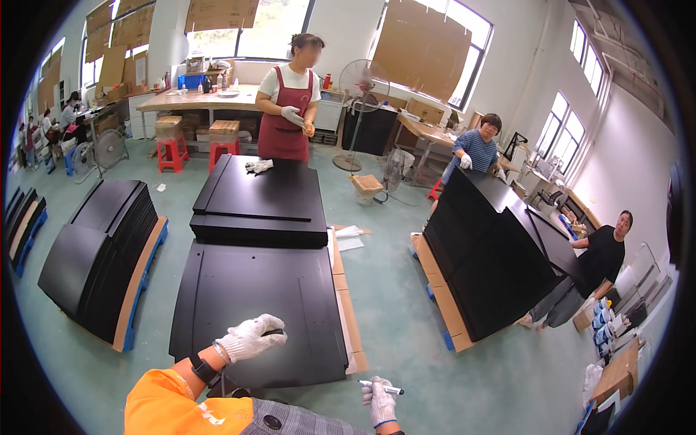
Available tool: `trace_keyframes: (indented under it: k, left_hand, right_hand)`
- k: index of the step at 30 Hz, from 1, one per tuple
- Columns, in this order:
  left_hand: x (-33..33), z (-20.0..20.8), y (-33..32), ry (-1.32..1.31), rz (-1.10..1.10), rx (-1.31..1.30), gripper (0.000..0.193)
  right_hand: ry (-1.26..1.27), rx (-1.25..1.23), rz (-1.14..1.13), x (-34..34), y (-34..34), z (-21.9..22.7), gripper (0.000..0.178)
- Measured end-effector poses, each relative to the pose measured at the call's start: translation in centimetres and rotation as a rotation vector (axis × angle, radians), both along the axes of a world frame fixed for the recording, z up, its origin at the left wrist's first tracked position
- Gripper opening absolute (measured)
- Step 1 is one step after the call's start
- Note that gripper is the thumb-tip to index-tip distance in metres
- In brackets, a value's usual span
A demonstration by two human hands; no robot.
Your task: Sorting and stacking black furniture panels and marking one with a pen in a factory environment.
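Note:
A stack of black panels (261, 312) lies before me, with small holes in its top sheet. Over its near part is my left hand (252, 338) in a white knit glove, fingers curled together. Something dark shows between the fingertips; I cannot tell whether it is a small object or the panel behind. Off the stack's near right corner, my right hand (380, 404), also gloved, is closed around a white marker pen (382, 388) with a black end. Behind the near panels rises a higher black stack (261, 192), with a loose white glove (259, 167) on top.
More black panels stand on pallets to the left (101, 232) and right (486, 254). A person in a red apron (293, 119) stands beyond the higher stack. Two others, in a striped shirt (475, 148) and a black shirt (602, 254), touch the right stack. Floor fans (359, 90) stand behind.

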State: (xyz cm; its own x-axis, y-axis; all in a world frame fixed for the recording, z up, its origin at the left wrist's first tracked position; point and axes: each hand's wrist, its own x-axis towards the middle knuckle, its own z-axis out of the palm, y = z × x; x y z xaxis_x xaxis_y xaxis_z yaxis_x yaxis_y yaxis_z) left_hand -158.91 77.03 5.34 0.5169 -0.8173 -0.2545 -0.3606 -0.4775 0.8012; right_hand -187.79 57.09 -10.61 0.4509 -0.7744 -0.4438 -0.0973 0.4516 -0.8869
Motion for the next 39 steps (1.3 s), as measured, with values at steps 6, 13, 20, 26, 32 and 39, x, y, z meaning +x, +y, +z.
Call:
trace_keyframes:
  k: [6, 13, 20, 26, 32, 39]
  left_hand:
    - [0.0, -1.0, 0.8, -0.111, -0.021, -0.038, 0.043]
    - [-0.9, -0.2, 0.4, -0.027, -0.039, 0.005, 0.043]
    - [-1.7, 0.6, -0.2, -0.049, -0.103, -0.029, 0.041]
    - [-1.9, 0.2, -0.4, -0.040, -0.090, -0.046, 0.040]
    - [-2.0, 0.1, -0.5, -0.059, -0.110, -0.067, 0.039]
    - [-2.0, -0.1, -0.8, -0.063, -0.126, -0.065, 0.039]
  right_hand:
    - [-0.004, 0.034, 0.025, -0.1, 0.8, 0.0, 0.022]
    - [0.014, 0.038, 0.004, -0.5, 1.7, 0.3, 0.024]
    - [-0.004, 0.063, 0.012, -1.5, 1.8, -0.7, 0.023]
    - [0.020, 0.069, -0.009, -2.0, 2.1, -1.2, 0.024]
    - [0.026, 0.059, 0.006, -2.0, 2.4, -0.4, 0.025]
    - [0.011, 0.063, 0.000, -2.6, 2.3, -1.1, 0.025]
